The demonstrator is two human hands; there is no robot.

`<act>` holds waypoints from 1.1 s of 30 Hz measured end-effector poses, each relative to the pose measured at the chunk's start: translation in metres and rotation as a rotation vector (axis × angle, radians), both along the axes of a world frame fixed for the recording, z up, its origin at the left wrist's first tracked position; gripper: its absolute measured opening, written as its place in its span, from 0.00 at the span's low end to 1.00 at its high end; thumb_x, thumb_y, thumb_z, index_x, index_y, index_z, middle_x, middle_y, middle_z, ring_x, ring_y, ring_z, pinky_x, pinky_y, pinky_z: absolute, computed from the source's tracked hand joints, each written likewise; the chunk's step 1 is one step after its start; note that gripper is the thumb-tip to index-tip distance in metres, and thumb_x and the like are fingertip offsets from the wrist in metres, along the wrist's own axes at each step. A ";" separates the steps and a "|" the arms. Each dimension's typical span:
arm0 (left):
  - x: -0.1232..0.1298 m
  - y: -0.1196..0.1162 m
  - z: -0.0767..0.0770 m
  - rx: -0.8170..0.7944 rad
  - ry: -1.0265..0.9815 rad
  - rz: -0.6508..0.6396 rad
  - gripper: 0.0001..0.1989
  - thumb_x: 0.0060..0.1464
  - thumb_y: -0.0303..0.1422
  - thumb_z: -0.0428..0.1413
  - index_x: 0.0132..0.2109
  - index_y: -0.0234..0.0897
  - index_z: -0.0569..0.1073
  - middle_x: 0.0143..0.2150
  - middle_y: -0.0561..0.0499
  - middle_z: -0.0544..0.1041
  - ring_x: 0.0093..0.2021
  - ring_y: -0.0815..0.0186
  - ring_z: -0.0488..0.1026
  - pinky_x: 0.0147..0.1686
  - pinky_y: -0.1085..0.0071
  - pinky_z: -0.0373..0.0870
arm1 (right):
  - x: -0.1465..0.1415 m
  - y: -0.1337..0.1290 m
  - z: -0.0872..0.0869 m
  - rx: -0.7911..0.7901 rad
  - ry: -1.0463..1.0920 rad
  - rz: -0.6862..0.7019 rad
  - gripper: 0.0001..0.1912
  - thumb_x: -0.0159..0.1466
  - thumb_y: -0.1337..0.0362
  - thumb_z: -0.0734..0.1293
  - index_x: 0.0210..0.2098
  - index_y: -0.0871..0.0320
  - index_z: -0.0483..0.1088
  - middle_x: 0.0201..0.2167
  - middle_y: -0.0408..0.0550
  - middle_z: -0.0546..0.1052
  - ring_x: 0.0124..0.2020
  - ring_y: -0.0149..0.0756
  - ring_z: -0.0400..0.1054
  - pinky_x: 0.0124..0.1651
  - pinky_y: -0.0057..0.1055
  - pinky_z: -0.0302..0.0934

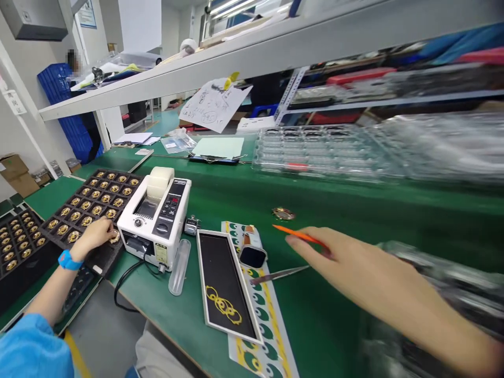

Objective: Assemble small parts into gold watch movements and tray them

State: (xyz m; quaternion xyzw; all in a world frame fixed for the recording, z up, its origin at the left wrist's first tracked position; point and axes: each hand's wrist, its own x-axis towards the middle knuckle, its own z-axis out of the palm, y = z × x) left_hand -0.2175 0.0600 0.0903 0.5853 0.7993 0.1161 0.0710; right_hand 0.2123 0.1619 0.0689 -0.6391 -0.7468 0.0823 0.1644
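Observation:
My left hand [95, 239], with a blue band at the wrist, reaches to the near right corner of a black compartment tray [103, 261]. Its fingers are closed on a round gold watch part [114, 237] there. Similar gold parts sit in the tray's other compartments. My right hand [328, 252] is raised over the green bench, slightly blurred, gripping a slim orange pointed tool [297, 233]; its exact kind is unclear. Just beyond the tip lies one round gold-rimmed watch part [283, 213] on the bench.
A white tape dispenser [155, 220] stands beside the tray. Right of it are a clear tube [180, 266], a black shallow tray [224, 273] with yellow rings, a smartwatch [252, 256], tweezers [279, 274] and a sticker sheet [271, 320]. Clear plastic trays [315, 149] line the back.

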 end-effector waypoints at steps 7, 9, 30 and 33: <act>0.071 -0.063 0.050 0.440 -0.303 0.011 0.09 0.63 0.39 0.48 0.38 0.40 0.66 0.28 0.54 0.70 0.28 0.65 0.70 0.26 0.72 0.65 | 0.043 -0.063 -0.021 0.035 0.604 -0.054 0.27 0.54 0.35 0.58 0.25 0.51 0.74 0.33 0.51 0.80 0.29 0.48 0.71 0.29 0.40 0.67; 0.115 -0.081 0.051 0.551 -0.666 -0.114 0.07 0.60 0.38 0.54 0.37 0.40 0.67 0.32 0.52 0.74 0.23 0.70 0.69 0.20 0.75 0.63 | 0.043 -0.071 -0.021 0.006 0.771 -0.018 0.30 0.56 0.33 0.59 0.24 0.52 0.76 0.36 0.54 0.80 0.33 0.48 0.73 0.33 0.40 0.69; 0.247 -0.003 -0.029 -0.045 -1.642 -0.381 0.20 0.56 0.38 0.62 0.54 0.36 0.74 0.42 0.46 0.83 0.46 0.58 0.80 0.50 0.61 0.78 | 0.006 -0.122 -0.018 0.291 0.970 0.417 0.08 0.66 0.72 0.64 0.36 0.55 0.75 0.30 0.46 0.80 0.31 0.34 0.76 0.33 0.27 0.72; 0.246 -0.004 -0.029 -0.080 -1.681 -0.412 0.18 0.57 0.35 0.62 0.54 0.38 0.75 0.43 0.47 0.83 0.49 0.56 0.79 0.50 0.63 0.78 | 0.006 -0.121 -0.019 0.319 0.974 0.461 0.12 0.64 0.76 0.64 0.38 0.54 0.76 0.32 0.47 0.81 0.32 0.34 0.76 0.34 0.27 0.73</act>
